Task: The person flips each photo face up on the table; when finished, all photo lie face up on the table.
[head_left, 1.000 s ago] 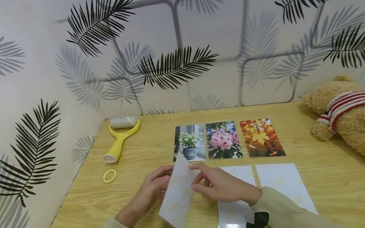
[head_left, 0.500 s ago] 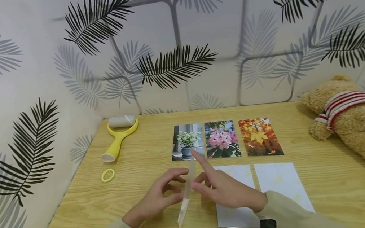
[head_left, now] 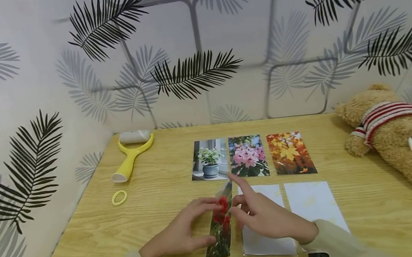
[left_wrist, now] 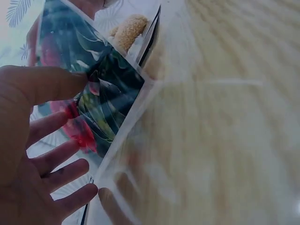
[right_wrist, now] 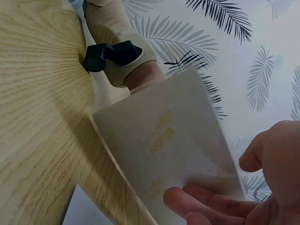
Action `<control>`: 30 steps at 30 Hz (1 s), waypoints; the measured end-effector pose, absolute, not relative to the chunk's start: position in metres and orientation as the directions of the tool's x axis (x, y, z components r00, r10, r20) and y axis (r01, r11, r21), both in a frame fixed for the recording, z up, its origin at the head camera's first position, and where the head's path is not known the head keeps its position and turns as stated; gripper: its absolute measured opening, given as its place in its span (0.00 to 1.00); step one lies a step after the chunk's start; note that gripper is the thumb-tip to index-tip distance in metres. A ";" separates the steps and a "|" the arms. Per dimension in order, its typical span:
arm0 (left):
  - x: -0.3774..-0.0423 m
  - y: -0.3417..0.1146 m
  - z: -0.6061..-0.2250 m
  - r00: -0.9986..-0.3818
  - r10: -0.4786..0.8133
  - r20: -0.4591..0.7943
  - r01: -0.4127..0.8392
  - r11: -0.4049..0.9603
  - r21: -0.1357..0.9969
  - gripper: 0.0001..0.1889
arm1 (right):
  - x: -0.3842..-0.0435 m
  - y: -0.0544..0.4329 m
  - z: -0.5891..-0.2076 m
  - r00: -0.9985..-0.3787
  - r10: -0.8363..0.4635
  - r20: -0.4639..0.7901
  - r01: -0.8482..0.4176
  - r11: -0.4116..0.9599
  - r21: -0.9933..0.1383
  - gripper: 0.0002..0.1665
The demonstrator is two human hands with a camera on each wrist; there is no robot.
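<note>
Red-flower card (head_left: pixel 220 234) tilted between left and right hands (head_left: pixel 181 230) (head_left: pixel 264 216), apparently loosely spread

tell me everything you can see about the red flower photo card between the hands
The photo card is a thin, glossy rectangle, printed with red flowers amid dark green foliage. Its whitish back bears faint yellowish marks. It is steeply tilted over the table, picture side toward the left hand, whose thumb seems to touch that face. Fingers of the right hand are at the back. Whether its lower edge meets the table, I can't tell.
</note>
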State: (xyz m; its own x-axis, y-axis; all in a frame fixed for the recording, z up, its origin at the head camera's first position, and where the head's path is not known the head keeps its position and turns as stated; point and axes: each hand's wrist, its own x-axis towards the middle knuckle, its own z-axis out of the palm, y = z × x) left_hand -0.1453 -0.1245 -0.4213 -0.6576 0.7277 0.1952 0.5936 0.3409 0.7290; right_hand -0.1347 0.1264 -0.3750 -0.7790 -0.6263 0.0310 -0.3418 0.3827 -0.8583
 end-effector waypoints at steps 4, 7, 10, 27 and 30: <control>-0.144 -0.127 -0.421 -0.652 0.742 0.156 0.592 0.369 0.717 0.27 | -0.134 0.130 -0.377 -0.768 -0.640 0.028 -0.357 0.392 -0.848 0.35; -0.144 -0.131 -0.420 -0.660 0.743 0.111 0.586 0.416 0.696 0.24 | -0.137 0.131 -0.383 -0.759 -0.651 0.022 -0.379 0.413 -0.828 0.31; -0.145 -0.135 -0.418 -0.661 0.746 0.078 0.600 0.463 0.652 0.22 | -0.143 0.131 -0.390 -0.762 -0.648 -0.005 -0.369 0.439 -0.819 0.31; -0.164 -0.150 -0.418 -0.693 0.720 -0.035 0.603 0.605 0.520 0.23 | -0.183 0.115 -0.403 -0.741 -0.660 -0.124 -0.341 0.529 -0.778 0.22; -0.165 -0.151 -0.417 -0.700 0.712 -0.047 0.598 0.621 0.507 0.24 | -0.185 0.118 -0.404 -0.723 -0.683 -0.098 -0.392 0.523 -0.757 0.19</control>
